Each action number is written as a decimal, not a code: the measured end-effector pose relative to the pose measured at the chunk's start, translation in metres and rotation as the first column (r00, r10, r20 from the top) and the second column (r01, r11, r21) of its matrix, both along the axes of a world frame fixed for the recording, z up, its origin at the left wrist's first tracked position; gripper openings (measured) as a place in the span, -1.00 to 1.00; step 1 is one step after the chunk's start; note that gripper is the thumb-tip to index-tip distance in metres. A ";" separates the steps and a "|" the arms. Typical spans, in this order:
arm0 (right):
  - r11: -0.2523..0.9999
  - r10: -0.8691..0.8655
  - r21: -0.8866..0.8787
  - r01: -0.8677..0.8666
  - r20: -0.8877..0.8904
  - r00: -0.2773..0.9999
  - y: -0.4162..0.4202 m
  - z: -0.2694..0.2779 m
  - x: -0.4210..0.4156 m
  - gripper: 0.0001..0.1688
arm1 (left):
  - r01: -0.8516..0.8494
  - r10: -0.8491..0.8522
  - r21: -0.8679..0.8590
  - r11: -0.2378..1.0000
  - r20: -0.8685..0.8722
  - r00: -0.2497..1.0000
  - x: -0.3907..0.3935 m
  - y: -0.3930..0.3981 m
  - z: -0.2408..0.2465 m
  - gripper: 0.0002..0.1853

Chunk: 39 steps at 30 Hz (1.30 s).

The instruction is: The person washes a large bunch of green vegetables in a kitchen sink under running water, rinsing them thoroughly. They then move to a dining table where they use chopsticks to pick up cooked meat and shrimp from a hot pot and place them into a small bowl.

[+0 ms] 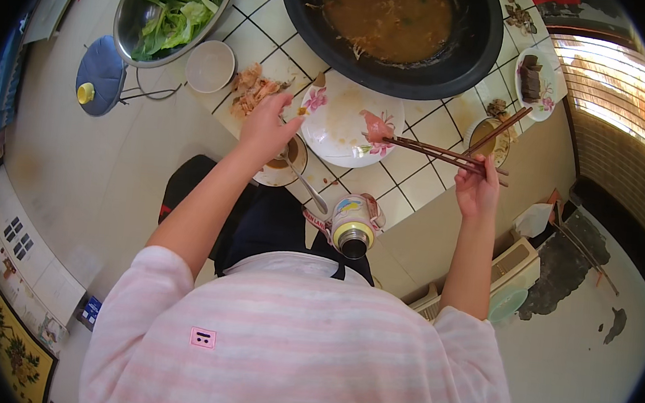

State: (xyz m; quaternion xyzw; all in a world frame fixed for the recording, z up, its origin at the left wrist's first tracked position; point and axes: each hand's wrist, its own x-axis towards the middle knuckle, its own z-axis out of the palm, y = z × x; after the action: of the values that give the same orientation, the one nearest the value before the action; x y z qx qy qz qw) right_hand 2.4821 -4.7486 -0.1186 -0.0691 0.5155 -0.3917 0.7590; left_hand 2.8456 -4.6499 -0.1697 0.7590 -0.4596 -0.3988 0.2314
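Note:
My right hand (478, 187) grips a pair of brown chopsticks (428, 149). At their tips is a pink slice of food, perhaps meat (377, 128), over the white flower-patterned plate (338, 119). Brownish liquid stains the plate. My left hand (269, 125) is at the plate's left edge, thumb and fingers apart with nothing between them; whether it touches the rim I cannot tell. Partly hidden below that hand, a bowl of brown sauce (282, 172) holds a metal spoon (307, 186). Scraps, apparently shells (253, 89), lie just beyond the left hand.
A large dark pot of broth (384, 86) stands beyond the plate. At far left are a metal basin of leafy greens (124, 29) and an empty bowl (210, 67). More chopsticks (495, 133) rest across a right-hand bowl (491, 144). An uncapped bottle (353, 227) stands near my lap.

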 end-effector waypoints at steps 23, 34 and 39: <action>0.998 -0.050 -0.032 0.050 0.016 0.999 0.020 -0.003 -0.008 -0.65 | -0.527 0.526 0.105 0.844 0.036 0.850 0.001 -0.065 -0.088 -0.64; 0.999 -0.040 -0.017 0.041 0.013 0.999 0.017 -0.001 0.000 -0.66 | -0.925 0.885 0.189 0.329 -0.402 0.233 0.059 -0.017 -0.046 -0.75; 0.999 0.008 -0.048 -0.003 0.104 0.995 0.005 0.013 0.027 -0.65 | -0.956 0.953 0.239 0.171 -0.285 0.100 0.108 -0.008 -0.058 -0.74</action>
State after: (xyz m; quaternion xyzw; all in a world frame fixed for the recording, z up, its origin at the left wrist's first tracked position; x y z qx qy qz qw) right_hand 2.5095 -4.7440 -0.1051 -0.0679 0.4657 -0.4048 0.7840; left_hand 2.9537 -4.6583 -0.2275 0.7823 0.1903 -0.2891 0.5179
